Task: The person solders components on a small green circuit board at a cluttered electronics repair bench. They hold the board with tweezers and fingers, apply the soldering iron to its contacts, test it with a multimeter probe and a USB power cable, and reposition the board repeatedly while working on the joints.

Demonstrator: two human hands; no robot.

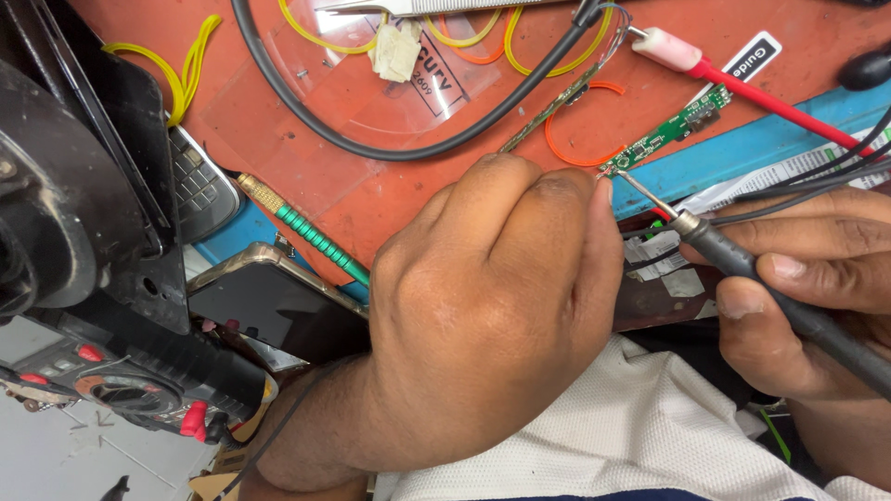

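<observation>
Here, left hand [492, 306]: curled into a loose fist, fingertips pressed down at the near end of the narrow green circuit board [666, 133]; whether they pinch it or merely pin it cannot be told.
Right hand [803, 274]: fingers clasped round the dark handle of a soldering iron [742, 264], held like a pen.
Iron tip: slanting up and left, touching the board's near end just beside the left fingertips.
Circuit board: lies aslant on the red work mat [278, 121], its far end pointing toward a red probe [742, 83].
Nearby: black cable [390, 148] looping across the mat; orange rubber band [566, 148] by the board; green-handled screwdriver [311, 237] at left.
Left edge: keypad phone [200, 190], dark smartphone [269, 301].
Foreground: white cloth [631, 436] below both hands.
</observation>
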